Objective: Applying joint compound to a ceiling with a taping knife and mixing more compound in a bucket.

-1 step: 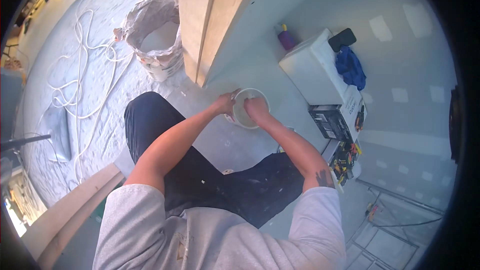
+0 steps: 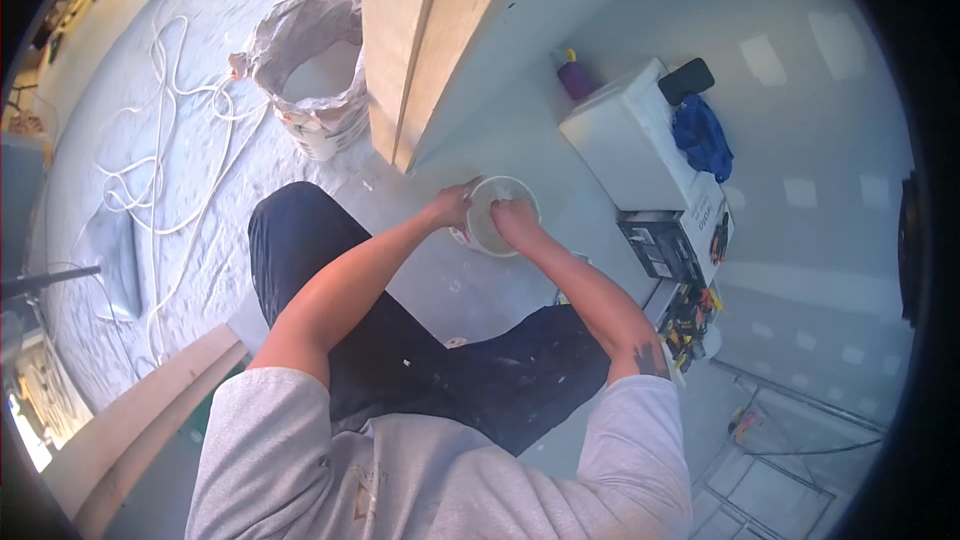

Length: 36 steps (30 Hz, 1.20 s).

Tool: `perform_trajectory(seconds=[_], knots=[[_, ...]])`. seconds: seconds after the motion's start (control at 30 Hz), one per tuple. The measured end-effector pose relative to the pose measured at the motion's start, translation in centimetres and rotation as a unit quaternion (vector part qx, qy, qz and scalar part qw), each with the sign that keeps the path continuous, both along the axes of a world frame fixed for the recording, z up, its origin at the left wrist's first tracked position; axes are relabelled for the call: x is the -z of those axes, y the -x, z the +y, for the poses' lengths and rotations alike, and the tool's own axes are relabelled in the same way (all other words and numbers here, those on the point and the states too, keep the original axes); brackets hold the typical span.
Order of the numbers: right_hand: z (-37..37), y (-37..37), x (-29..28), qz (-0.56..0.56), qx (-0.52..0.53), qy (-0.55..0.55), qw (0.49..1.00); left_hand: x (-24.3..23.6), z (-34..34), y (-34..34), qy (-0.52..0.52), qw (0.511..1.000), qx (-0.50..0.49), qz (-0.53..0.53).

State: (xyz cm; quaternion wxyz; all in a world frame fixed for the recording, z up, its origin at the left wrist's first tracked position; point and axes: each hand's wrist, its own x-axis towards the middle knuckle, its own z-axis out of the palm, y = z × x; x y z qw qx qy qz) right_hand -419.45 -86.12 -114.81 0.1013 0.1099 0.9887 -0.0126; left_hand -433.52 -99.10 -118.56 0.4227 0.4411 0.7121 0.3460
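Note:
A small white bucket stands on the floor between my knees, with something pale greyish in its bottom. My left hand is closed on the left side of its rim, the thumb and fingers partly hidden by the wall. Reaching in over the near right edge, my right hand is down inside the bucket with its fingers curled closed. Whatever those fingers hold, if anything, is hidden below the hand.
A paper bag of white powder sits in a white bucket at far left, beside a wooden door frame. White hose lies looped on the left. White box, dark-sided carton and tools stand right.

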Motion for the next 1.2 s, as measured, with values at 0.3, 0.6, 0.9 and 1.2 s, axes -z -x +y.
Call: perform_trajectory(seconds=[0.3,0.6,0.9,1.2], knots=[[-1.6,2.1,-6.2,-0.014,0.06,0.148,0.987,-0.2,-1.8,0.6,0.04,0.998,-0.017,-0.052],[-1.1,0.9,-1.5,-0.087,0.008,-0.04,0.995,-0.2,-2.1,0.5,-0.039,0.994,-0.007,0.101],[-3.3,2.1,-2.3,-0.045,0.048,0.007,0.998,1.5,-4.7,2.0,-0.036,0.996,0.027,0.082],[-3.4,5.9,-6.8,-0.055,-0.025,0.177,0.982,4.4,-6.0,3.3,-0.072,0.978,0.046,0.19]])
